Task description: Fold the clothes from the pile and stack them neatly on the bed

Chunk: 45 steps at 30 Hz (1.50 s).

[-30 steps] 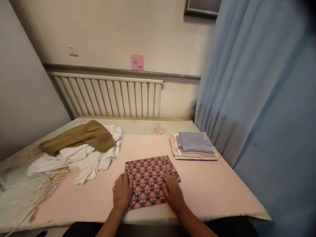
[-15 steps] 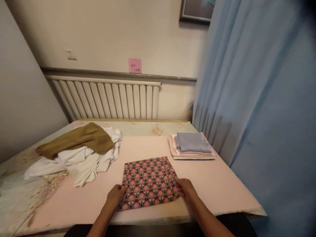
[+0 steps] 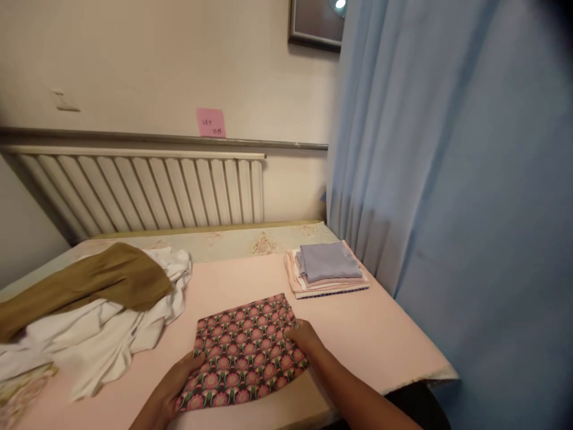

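A folded cloth [image 3: 244, 351] with a pink flower pattern on a dark ground is held in front of me, near the table's front edge. My left hand [image 3: 179, 382] grips its left side, thumb on top and fingers underneath, out of sight. On the right side, my right hand [image 3: 305, 341] pinches the edge in the same way. Beyond it to the right sits a neat stack of folded cloths [image 3: 330, 263], grey-blue on top with pink, white and a checked edge below.
Crumpled white cloth [image 3: 110, 343] lies to the left with an olive-brown garment [image 3: 120, 275] over it. Pink sheeting [image 3: 237, 275] covers much of the surface. A radiator [image 3: 179, 188] stands at the back wall, and a blue curtain [image 3: 371, 179] hangs along the right.
My view has turned to the right, so the surroundings sit further left. The flowered cloth stays between both hands and now tilts, with its right side higher.
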Each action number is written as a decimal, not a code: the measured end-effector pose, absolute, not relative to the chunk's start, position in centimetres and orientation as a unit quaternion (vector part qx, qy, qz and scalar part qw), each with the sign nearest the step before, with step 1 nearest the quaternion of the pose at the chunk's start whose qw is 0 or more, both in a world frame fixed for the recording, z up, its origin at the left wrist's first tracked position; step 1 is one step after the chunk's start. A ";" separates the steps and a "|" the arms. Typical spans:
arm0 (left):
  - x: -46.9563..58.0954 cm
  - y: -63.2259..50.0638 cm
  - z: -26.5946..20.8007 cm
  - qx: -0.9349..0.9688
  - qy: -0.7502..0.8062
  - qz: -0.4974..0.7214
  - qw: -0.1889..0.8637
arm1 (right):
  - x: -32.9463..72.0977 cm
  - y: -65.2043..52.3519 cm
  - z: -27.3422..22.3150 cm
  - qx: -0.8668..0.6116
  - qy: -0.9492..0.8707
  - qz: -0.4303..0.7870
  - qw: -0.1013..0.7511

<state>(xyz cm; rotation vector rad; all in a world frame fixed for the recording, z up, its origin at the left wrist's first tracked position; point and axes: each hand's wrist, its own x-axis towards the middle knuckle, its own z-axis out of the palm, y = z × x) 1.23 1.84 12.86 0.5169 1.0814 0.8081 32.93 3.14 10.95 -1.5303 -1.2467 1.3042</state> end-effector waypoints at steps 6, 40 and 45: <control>4.8 5.0 19.0 0.318 0.448 0.401 0.733 | 37.1 6.8 16.2 -0.533 -0.512 0.500 0.452; 34.6 26.4 16.2 0.444 0.403 0.392 0.698 | 67.6 21.2 14.6 -0.674 -0.439 0.326 0.496; 34.4 27.0 15.4 0.463 0.489 0.371 0.640 | 67.6 20.8 13.7 -0.743 -0.456 0.226 0.435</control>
